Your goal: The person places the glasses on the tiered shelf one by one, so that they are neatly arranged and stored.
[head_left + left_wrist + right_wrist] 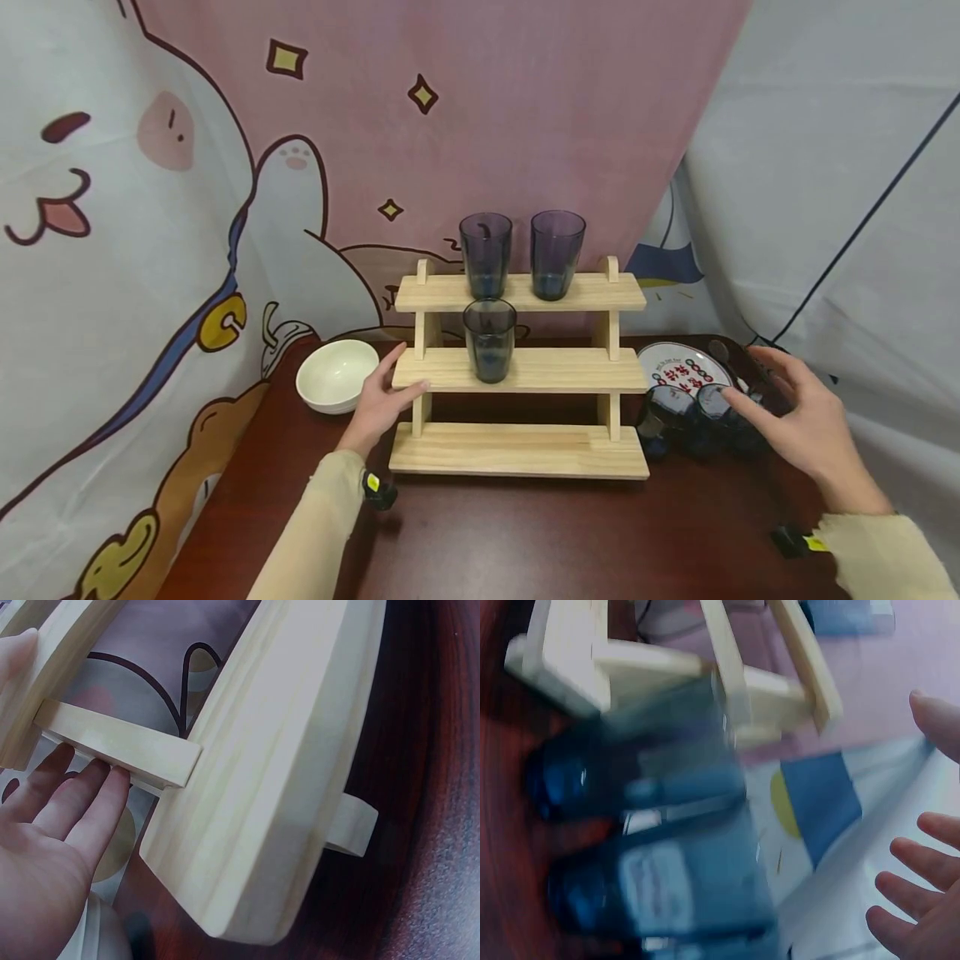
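Observation:
A three-tier wooden rack [517, 450] stands on the table, with two purplish glasses [486, 254] on its top tier and a greyer glass [491, 342] on the middle one. My left hand [382, 404] grips the left end of the middle tier; in the left wrist view its fingers [94, 799] lie against the side upright. On the right, my right hand [806, 417] is held over the table with fingers spread and nothing in it. Beside it, several dark glasses [697, 877] stand close together by the rack's right end, blurred in the right wrist view.
A white bowl [337, 375] sits left of the rack. Behind the dark glasses lies a white plate [678, 360] with red print, a spoon [717, 350] near its edge. Printed cloth [562, 100] hangs behind and along both sides of the brown table [525, 542].

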A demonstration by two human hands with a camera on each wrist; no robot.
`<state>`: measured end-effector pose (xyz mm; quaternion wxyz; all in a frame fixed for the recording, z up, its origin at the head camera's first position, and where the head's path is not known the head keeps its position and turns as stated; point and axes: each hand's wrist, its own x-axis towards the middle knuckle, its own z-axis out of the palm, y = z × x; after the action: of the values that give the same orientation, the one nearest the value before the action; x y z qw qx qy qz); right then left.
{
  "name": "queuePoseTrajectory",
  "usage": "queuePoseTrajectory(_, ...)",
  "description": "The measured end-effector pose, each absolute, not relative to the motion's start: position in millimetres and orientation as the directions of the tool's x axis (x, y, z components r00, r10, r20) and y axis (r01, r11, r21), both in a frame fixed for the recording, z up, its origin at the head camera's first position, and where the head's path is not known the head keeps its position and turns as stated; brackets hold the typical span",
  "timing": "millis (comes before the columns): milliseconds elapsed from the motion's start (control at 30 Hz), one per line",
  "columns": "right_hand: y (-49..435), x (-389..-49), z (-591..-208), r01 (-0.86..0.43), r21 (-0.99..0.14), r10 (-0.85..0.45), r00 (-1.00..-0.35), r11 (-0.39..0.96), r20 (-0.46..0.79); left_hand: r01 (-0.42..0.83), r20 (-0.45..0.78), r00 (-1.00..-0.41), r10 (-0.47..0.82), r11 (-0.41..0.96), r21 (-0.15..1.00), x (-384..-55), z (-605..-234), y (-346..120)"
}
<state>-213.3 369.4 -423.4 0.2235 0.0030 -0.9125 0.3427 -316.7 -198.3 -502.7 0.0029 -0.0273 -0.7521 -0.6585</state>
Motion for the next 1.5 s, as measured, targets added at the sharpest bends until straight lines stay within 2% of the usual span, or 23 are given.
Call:
queuePoseTrajectory(167,400,-215,-434,-0.037,-0.637,0.218,-0.923,0.77,0.317,0.041,0.037,-0.999,0.036,0.129,0.991,-318,-504,-198)
queuePoseTrajectory(333,421,-218,-445,0.003,-0.627,0.225,-0.935,0.779,0.275,0.038,0.034,-0.999,0.035,0.124,0.992,-318,-505,-198)
queuePoseTrajectory(567,440,-222,-456,0.083,-0.63,0.229,-0.961,0.772,0.153,0.044,0.04,-0.998,0.038,0.122,0.992,-319,-505,-198)
queuePoseTrajectory(867,460,-227,-488,0.045,-0.672,0.178,-0.975,0.739,0.131,0.033,0.029,-0.999,0.039,0.117,0.993,-317,-505,-199)
queuePoseTrajectory(1200,464,-236,-505,0.049,-0.655,0.168,-0.978,0.754,0.121,0.044,0.039,-0.998,0.04,0.119,0.992,-317,-504,-199)
queuePoseTrajectory(1500,466,-236,-515,0.017,-0.775,0.177,-0.977,0.631,0.122,0.049,0.045,-0.998,0.038,0.121,0.991,-315,-502,-199)
